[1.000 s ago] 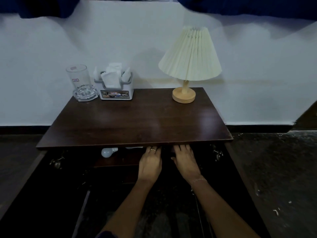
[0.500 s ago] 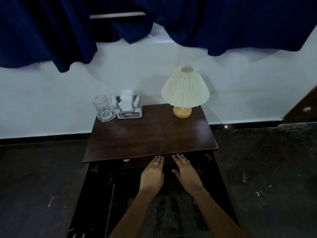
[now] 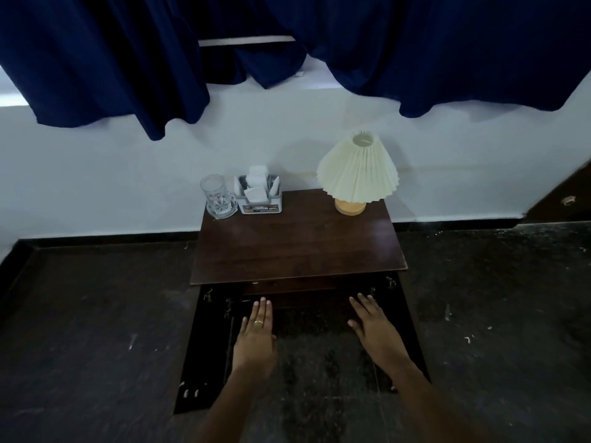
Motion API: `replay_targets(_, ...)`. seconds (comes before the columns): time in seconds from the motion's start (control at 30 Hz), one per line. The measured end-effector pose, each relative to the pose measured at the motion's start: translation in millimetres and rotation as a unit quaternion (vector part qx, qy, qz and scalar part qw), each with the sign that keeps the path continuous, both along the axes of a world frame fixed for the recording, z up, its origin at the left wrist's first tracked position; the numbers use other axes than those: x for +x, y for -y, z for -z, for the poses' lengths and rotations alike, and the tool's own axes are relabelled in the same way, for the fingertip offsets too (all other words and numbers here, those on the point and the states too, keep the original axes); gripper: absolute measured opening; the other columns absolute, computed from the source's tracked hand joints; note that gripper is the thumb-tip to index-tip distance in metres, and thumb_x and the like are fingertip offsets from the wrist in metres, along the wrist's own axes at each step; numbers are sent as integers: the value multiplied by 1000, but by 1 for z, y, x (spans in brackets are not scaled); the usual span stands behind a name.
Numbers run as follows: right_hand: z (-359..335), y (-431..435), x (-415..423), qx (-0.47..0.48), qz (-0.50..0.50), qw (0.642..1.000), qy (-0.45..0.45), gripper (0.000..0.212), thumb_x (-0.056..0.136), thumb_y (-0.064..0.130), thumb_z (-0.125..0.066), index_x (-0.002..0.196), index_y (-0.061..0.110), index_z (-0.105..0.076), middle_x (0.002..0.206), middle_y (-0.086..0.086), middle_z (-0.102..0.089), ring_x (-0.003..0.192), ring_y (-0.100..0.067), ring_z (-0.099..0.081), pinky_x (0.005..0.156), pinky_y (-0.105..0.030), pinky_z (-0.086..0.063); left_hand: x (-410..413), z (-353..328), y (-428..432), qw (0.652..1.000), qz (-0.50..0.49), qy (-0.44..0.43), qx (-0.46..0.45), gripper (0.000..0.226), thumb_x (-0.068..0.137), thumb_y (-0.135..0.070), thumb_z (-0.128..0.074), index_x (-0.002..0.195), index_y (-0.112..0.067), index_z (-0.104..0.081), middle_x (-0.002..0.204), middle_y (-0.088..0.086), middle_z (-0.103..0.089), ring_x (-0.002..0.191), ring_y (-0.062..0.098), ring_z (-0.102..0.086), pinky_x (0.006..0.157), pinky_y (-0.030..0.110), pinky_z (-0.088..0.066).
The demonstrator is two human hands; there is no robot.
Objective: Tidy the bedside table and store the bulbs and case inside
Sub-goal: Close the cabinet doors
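showing nowhere on top of the bedside table (image 3: 297,247), the bulbs and case are, i judge, stowed inside beneath it. the left hand (image 3: 256,334) and right hand (image 3: 374,327), fingers straight, holding nothing, hover by the open left door (image 3: 204,356) and right door (image 3: 409,330), likely to shut them. glass (image 3: 218,199), tissue holder (image 3: 259,199) and lamp (image 3: 358,169) line the back edge.

Tissue holder (image 3: 259,203) front label: "OPEL"; rest illegible.
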State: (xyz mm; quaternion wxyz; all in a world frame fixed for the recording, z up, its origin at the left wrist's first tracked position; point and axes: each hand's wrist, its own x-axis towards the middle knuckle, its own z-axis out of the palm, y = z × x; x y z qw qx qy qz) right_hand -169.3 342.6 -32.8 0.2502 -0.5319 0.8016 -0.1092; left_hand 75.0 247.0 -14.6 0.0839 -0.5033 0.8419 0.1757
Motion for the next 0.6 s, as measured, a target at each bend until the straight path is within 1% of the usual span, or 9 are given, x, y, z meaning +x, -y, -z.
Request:
replay_targets(0.1, 4, -12, 4, 3, 19, 1000, 5, 53, 98, 36, -37, 146, 24, -21, 158, 3, -13, 146, -16, -1, 118, -33, -16, 24, 1, -2, 1000, -6, 27, 5, 68, 96, -26, -31, 148, -10, 10, 159, 3, 12, 147, 18, 12, 120, 35, -3)
replay_targets(0.23, 13, -29, 0, 20, 36, 999, -6, 53, 98, 37, -36, 147, 24, -21, 158, 2, -10, 146, -17, 1, 118, -37, -19, 52, 11, -1, 998, -33, 51, 4, 69, 96, -27, -32, 148, -9, 8, 159, 5, 10, 147, 19, 10, 120, 36, -6)
replay_targets(0.37, 27, -59, -6, 49, 68, 996, -10, 52, 99, 40, -30, 146, 21, -23, 158, -1, -10, 146, -18, 2, 118, -37, -12, 71, 33, -5, 995, -62, 75, 15, 69, 95, -25, -32, 148, -7, 8, 159, 8, 9, 147, 21, 9, 120, 38, -8)
replay_targets(0.47, 44, -79, -15, 79, 67, 994, -41, 54, 98, 43, -27, 147, 20, -19, 159, -2, -5, 146, -19, 4, 118, -38, -10, 79, 52, -7, 992, -85, 91, 27, 71, 95, -25, -34, 147, -5, 8, 159, 12, 8, 147, 24, 9, 120, 40, -10)
replay_targets(0.6, 56, -98, -21, 112, 75, 989, -54, 57, 98, 44, -24, 147, 17, -15, 158, -4, 3, 146, -21, 8, 118, -38, -9, 94, 65, -11, 986, -117, 111, 32, 73, 94, -27, -37, 147, -2, 7, 158, 14, 10, 147, 27, 9, 119, 42, -12)
